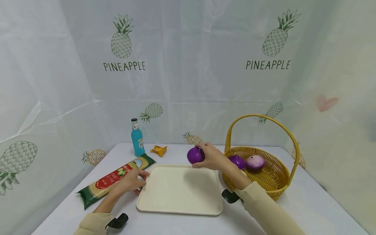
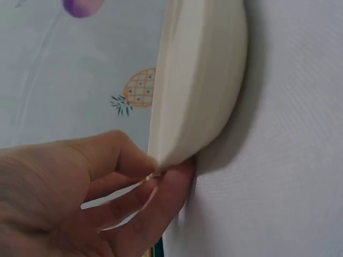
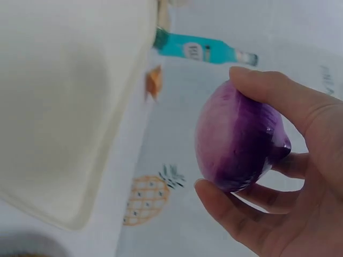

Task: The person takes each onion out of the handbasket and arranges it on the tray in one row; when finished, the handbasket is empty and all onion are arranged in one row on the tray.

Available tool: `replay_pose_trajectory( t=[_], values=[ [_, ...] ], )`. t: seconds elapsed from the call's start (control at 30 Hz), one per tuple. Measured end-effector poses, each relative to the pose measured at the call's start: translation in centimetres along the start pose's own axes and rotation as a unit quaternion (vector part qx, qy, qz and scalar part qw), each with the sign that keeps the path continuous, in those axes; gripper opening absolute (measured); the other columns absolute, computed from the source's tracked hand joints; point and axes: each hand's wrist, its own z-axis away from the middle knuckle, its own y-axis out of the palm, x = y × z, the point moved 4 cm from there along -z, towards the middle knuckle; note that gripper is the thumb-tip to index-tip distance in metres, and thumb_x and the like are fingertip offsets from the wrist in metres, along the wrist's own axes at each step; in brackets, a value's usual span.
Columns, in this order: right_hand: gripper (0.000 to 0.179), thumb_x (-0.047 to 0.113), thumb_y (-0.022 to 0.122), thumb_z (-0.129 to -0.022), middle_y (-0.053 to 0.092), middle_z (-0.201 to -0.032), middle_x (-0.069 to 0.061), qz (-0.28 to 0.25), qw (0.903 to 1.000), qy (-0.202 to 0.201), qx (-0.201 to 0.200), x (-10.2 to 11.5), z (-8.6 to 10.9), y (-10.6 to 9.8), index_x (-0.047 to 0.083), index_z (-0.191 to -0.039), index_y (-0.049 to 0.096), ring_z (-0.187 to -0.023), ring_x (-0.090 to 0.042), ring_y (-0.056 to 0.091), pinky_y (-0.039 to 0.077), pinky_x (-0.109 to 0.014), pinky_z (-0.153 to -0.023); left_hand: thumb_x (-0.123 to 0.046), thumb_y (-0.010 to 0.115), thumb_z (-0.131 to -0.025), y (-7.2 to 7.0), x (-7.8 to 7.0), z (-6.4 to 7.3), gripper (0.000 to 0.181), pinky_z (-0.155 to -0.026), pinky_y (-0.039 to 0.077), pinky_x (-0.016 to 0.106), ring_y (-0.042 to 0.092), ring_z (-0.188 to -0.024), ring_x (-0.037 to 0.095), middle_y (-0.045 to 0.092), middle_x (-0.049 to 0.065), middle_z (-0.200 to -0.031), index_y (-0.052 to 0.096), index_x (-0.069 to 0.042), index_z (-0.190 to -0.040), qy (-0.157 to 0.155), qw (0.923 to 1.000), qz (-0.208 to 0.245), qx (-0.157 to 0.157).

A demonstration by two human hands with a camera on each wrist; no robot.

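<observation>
At the far side of the pale tray (image 1: 176,192), a little right of its middle, the purple onion (image 1: 195,155) was held up off the table; whether it was over the rim or just beyond it, I could not tell. The tray lay on the near side of the onion and lower, its long sides running left to right. The right hand (image 1: 212,158) was the nearer one, gripping the onion between thumb and fingertips, spread about as wide as the onion itself. The left hand (image 1: 132,181) pinched the tray's left edge, its fingers narrow on the rim. The onion's pointed tip faced right, towards the palm, and its pale side faced away from it; its tip-to-base axis ran roughly left to right, though the roundish body showed no strong long axis. Right of the tray stood the basket (image 1: 273,178).
</observation>
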Motion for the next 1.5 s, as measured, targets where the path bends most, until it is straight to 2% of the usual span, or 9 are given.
replay_pose_trajectory(
  t=[0.1, 0.2, 0.37, 0.73, 0.97, 1.07, 1.27, 1.5],
  values=[
    [0.081, 0.039, 0.086, -0.071, 0.054, -0.129, -0.017, -0.008, 0.9998, -0.008, 0.015, 0.5, -0.8, 1.4, 0.014, -0.139, 0.051, -0.106, -0.030, 0.062, 0.059, -0.045, -0.087, 0.000, 0.068, -0.080, -0.2, -0.1, 0.0, 0.036, -0.048, 0.055, 0.028, 0.059, -0.058, 0.014, 0.064, 0.010, -0.097, 0.069, 0.000, -0.116, -0.002, 0.9988, -0.038, -0.031],
    [0.080, 0.037, 0.086, -0.071, 0.056, -0.127, -0.018, -0.012, 0.9994, -0.014, 0.030, 0.9, -1.5, 2.7, 0.012, -0.138, 0.052, -0.103, -0.029, 0.062, 0.058, -0.045, -0.087, -0.001, 0.069, -0.081, -0.4, -0.1, 0.1, 0.032, -0.047, 0.053, 0.027, 0.059, -0.052, 0.015, 0.065, 0.009, -0.095, 0.071, -0.002, -0.113, -0.015, 0.9976, -0.051, -0.043],
    [0.078, 0.040, 0.085, -0.072, 0.058, -0.122, -0.016, -0.002, 0.9983, -0.020, 0.055, 1.2, -2.7, 4.7, 0.012, -0.137, 0.053, -0.101, -0.027, 0.061, 0.058, -0.043, -0.087, 0.001, 0.067, -0.082, -0.3, 0.2, 0.0, 0.033, -0.046, 0.054, 0.028, 0.060, -0.050, 0.016, 0.064, 0.010, -0.096, 0.071, -0.001, -0.115, -0.029, 0.9985, -0.031, -0.034],
    [0.075, 0.044, 0.084, -0.071, 0.059, -0.120, -0.009, 0.005, 0.9947, -0.024, 0.100, 3.5, -5.7, 8.8, 0.017, -0.135, 0.055, -0.105, -0.021, 0.059, 0.058, -0.036, -0.088, 0.001, 0.065, -0.080, 0.0, 1.1, -0.4, 0.037, -0.044, 0.053, 0.028, 0.060, -0.049, 0.015, 0.065, 0.010, -0.100, 0.070, -0.002, -0.117, -0.009, 0.9993, -0.004, -0.035],
    [0.067, 0.039, 0.085, -0.073, 0.061, -0.123, -0.007, -0.026, 0.9902, -0.017, 0.136, 4.2, -7.8, 12.0, 0.015, -0.130, 0.058, -0.108, -0.019, 0.059, 0.057, -0.031, -0.088, 0.004, 0.065, -0.079, 0.1, 1.3, -0.4, 0.036, -0.046, 0.055, 0.030, 0.060, -0.059, 0.015, 0.064, 0.009, -0.098, 0.070, -0.002, -0.115, -0.001, 0.9994, 0.018, -0.031],
    [0.069, 0.039, 0.084, -0.074, 0.061, -0.127, -0.006, -0.032, 0.9898, -0.021, 0.137, 4.3, -8.4, 13.2, 0.016, -0.132, 0.057, -0.112, -0.019, 0.059, 0.056, -0.031, -0.092, 0.004, 0.065, -0.079, 0.2, 1.4, -0.5, 0.036, -0.046, 0.055, 0.030, 0.060, -0.059, 0.015, 0.064, 0.009, -0.097, 0.070, -0.002, -0.115, 0.002, 0.9994, 0.020, -0.030],
    [0.072, 0.039, 0.084, -0.074, 0.058, -0.129, -0.009, -0.068, 0.9904, -0.010, 0.120, 4.5, -9.1, 14.3, 0.016, -0.136, 0.054, -0.115, -0.023, 0.058, 0.056, -0.038, -0.095, 0.004, 0.066, -0.080, 0.2, 1.4, -0.7, 0.036, -0.047, 0.055, 0.031, 0.060, -0.059, 0.016, 0.064, 0.009, -0.097, 0.070, -0.001, -0.115, 0.008, 0.9993, 0.017, -0.032],
    [0.074, 0.037, 0.084, -0.075, 0.059, -0.130, -0.010, -0.068, 0.9903, -0.005, 0.121, 4.9, -9.5, 14.3, 0.014, -0.138, 0.053, -0.115, -0.024, 0.058, 0.056, -0.038, -0.096, 0.005, 0.065, -0.079, 0.0, 1.2, -0.9, 0.036, -0.046, 0.055, 0.031, 0.059, -0.060, 0.015, 0.065, 0.009, -0.097, 0.070, -0.001, -0.114, 0.006, 0.9993, 0.013, -0.035]
  ],
)
